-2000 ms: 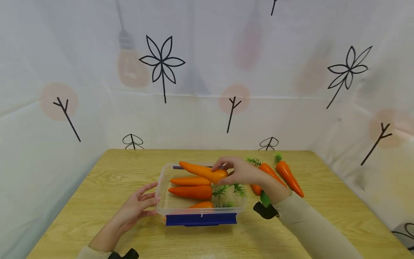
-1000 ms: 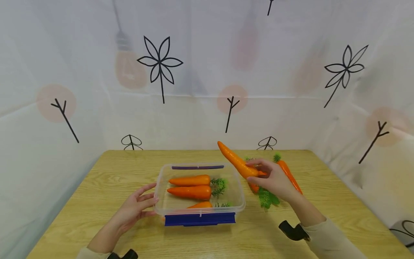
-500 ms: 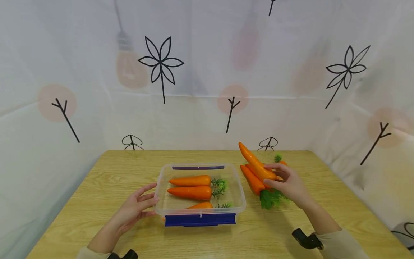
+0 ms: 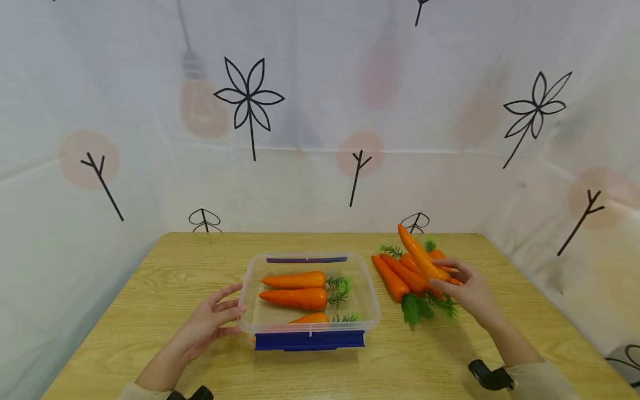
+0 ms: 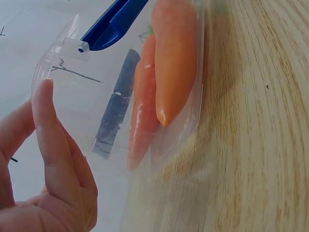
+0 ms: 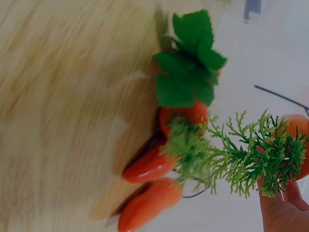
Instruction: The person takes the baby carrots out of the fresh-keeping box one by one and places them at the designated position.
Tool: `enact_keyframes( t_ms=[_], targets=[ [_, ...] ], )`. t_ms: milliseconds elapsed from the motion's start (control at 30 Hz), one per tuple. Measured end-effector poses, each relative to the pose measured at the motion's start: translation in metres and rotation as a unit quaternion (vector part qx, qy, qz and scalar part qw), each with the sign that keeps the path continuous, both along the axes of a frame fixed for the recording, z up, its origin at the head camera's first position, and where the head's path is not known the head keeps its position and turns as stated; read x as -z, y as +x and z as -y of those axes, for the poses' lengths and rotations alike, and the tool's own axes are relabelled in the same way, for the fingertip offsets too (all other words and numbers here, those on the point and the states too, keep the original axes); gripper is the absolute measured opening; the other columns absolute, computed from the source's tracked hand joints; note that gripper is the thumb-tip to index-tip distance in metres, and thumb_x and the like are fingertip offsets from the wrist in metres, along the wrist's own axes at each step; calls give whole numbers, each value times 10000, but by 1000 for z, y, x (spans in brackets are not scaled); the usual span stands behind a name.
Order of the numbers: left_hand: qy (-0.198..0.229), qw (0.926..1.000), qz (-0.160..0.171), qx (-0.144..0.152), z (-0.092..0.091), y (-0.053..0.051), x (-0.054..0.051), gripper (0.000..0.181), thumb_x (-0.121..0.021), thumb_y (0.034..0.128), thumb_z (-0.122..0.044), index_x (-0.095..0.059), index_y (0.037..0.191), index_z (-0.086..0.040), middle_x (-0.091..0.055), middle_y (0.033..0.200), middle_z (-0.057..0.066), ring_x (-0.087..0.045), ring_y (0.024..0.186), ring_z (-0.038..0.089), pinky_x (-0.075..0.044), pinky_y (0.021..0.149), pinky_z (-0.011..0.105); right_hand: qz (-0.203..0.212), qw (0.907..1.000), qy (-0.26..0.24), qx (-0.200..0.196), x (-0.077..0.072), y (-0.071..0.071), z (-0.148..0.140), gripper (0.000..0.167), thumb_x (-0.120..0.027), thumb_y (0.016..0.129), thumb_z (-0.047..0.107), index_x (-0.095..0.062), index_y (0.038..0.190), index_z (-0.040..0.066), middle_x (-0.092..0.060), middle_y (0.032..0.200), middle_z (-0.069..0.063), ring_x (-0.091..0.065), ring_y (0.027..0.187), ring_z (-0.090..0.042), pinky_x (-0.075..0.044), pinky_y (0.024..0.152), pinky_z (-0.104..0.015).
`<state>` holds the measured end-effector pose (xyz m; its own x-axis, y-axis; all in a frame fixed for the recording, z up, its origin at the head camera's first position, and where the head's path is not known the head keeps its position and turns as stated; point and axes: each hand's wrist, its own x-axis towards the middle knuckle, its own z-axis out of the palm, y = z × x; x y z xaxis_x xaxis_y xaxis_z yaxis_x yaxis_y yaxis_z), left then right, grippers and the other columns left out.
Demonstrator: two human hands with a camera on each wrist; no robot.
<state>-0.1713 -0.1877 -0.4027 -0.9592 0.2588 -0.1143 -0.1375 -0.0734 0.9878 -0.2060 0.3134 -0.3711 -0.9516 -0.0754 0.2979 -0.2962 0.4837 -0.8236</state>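
In the head view a clear container with blue clips holds several carrots, among them a red-orange one. My left hand touches the container's left side with its fingers fairly straight; in the left wrist view the fingers of the left hand lie against the clear wall. My right hand pinches an orange carrot by its thick end, tip pointing up and left, above a pile of carrots. Green fronds of the held carrot hide part of the right hand in the right wrist view.
A wooden table bears the container near its middle and the carrot pile to the right. Broad green leaves stick out at the pile's near side. A white patterned cloth hangs behind and beside the table.
My right hand has carried the orange carrot out from above the container, rightward to over the pile. The left hand has stayed at the container's side.
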Motion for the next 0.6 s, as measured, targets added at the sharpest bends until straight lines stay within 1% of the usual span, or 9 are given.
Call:
enact_keyframes(
  t_ms=[67, 200, 267, 400, 600],
  targets=[
    [5, 10000, -6, 9, 0, 0, 0, 703, -622, 908, -135, -202, 1459, -20, -490, 1236, 199, -579, 1007, 269, -546, 765, 353, -11, 10000, 18, 71, 3, -1, -6, 433, -686, 863, 177, -536, 1231, 4, -467, 1227, -65, -525, 921, 40, -525, 624, -255],
    [20, 10000, -12, 30, 1, 0, 0, 703, -622, 908, -136, -200, 1458, -18, -498, 1229, 191, -581, 1006, 271, -547, 762, 350, -15, 9998, 47, 167, 7, -3, -18, 429, -677, 871, 176, -533, 1237, 5, -480, 1179, 41, -529, 903, 39, -519, 574, -284],
    [21, 10000, -20, 40, 1, 0, 1, 704, -622, 908, -136, -199, 1459, -18, -497, 1229, 190, -581, 1006, 271, -548, 761, 348, -39, 9998, 93, 195, 9, -4, -23, 433, -671, 875, 173, -527, 1246, 2, -468, 1176, 91, -516, 919, 59, -526, 599, -285],
    [33, 10000, -20, 61, 2, -1, 2, 704, -618, 911, -134, -195, 1462, -21, -497, 1233, 187, -581, 1009, 273, -547, 762, 345, -150, 9994, 197, 242, 12, -5, -34, 424, -667, 878, 161, -527, 1241, -8, -462, 1160, 147, -502, 921, 78, -529, 635, -269],
    [36, 10000, -22, 84, 2, -1, 3, 702, -615, 912, -134, -193, 1463, -23, -504, 1231, 180, -582, 1013, 281, -546, 766, 351, -149, 9985, 408, 319, 16, -8, -50, 409, -654, 890, 189, -533, 1240, 16, -449, 1131, 210, -488, 914, 89, -496, 626, -238]
  ],
)
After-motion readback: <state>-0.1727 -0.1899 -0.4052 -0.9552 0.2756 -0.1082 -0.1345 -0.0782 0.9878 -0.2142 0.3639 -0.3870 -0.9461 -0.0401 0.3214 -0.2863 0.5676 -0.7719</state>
